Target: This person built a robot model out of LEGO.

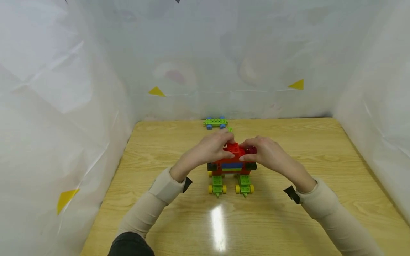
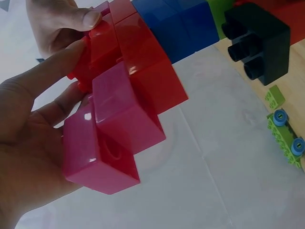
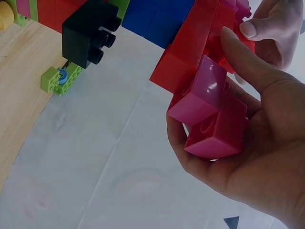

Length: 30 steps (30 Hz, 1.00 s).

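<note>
A figure built of toy building bricks stands on the table. Its top is a stack of red bricks (image 1: 235, 148), above a layer of blue bricks (image 1: 232, 165). From the left, my left hand (image 1: 211, 146) grips this red top, fingers at the back and thumb in front. My right hand (image 1: 270, 152) holds it from the other side in the same way. Stepped pink bricks (image 3: 221, 126) jut out beside the right palm, and matching pink bricks (image 2: 114, 107) beside the left palm. A black brick (image 1: 252, 166) sticks out below. Two green wheeled bases (image 1: 245, 180) with yellow wheels form the feet.
Behind the figure, a green wheeled base (image 1: 215, 123) with blue wheels lies near the table's back edge. A small green brick (image 1: 230, 129) is close to it. White sheeting (image 1: 205, 71) with yellow tape encloses the wooden table (image 1: 160, 142) at the back and sides.
</note>
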Motion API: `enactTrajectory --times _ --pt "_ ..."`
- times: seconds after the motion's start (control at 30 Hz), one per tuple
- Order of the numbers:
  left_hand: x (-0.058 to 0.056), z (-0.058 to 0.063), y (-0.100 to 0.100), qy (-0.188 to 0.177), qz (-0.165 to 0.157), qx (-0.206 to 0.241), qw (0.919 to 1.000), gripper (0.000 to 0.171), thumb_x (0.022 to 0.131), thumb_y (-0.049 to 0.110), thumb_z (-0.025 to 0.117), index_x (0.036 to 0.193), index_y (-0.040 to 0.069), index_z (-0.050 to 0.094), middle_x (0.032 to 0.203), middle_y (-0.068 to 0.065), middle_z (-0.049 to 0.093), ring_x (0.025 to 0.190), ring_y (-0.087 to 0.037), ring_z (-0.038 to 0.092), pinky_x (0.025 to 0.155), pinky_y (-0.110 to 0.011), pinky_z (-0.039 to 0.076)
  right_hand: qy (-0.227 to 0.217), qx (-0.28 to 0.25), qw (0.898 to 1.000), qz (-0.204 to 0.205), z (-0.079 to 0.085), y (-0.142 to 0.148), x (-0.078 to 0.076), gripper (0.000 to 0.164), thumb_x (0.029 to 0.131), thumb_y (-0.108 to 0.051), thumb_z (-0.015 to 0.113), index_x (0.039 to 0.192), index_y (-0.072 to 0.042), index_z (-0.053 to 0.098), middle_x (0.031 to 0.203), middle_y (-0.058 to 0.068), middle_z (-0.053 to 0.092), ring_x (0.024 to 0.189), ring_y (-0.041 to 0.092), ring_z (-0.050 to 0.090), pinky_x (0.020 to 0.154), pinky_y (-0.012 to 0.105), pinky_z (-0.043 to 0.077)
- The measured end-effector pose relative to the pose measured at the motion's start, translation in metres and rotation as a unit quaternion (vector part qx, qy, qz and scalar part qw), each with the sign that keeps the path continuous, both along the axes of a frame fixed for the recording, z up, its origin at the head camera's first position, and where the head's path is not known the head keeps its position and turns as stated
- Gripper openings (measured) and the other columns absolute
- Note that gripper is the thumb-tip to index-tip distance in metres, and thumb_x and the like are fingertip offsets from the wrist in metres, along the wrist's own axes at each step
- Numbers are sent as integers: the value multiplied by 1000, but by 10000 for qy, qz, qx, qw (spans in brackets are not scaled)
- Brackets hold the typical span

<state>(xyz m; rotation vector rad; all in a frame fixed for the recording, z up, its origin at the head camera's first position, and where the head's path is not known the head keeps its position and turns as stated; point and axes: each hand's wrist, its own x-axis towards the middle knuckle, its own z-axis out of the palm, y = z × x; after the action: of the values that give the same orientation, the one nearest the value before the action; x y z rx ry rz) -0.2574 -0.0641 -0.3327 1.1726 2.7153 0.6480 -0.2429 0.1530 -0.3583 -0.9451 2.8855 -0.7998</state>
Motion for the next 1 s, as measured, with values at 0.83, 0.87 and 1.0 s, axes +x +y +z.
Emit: enactTrajectory --times 0.83,0.87,1.0 --pt "9 5 -1 -61 55 -256 9996 24 87 24 74 100 8 62 94 -3 54 80 -15 50 66 -25 43 -96 -121 9998 110 1 -4 8 27 80 -27 79 100 -11 72 87 -4 68 70 8 57 59 25 48" --pt "10 5 -1 28 33 -321 9995 25 87 25 74 100 8 62 95 -3 54 81 -15 50 66 -25 43 -109 -126 9998 117 1 -4 9 27 80 -28 79 100 -11 72 87 -4 68 70 8 57 59 25 48" --pt "16 4 2 497 -28 -615 9969 26 88 26 73 101 7 62 96 -4 54 82 -16 49 66 -25 44 -190 -159 9996 117 0 -4 10 27 80 -27 79 100 -10 72 86 -3 68 70 8 57 59 26 48"
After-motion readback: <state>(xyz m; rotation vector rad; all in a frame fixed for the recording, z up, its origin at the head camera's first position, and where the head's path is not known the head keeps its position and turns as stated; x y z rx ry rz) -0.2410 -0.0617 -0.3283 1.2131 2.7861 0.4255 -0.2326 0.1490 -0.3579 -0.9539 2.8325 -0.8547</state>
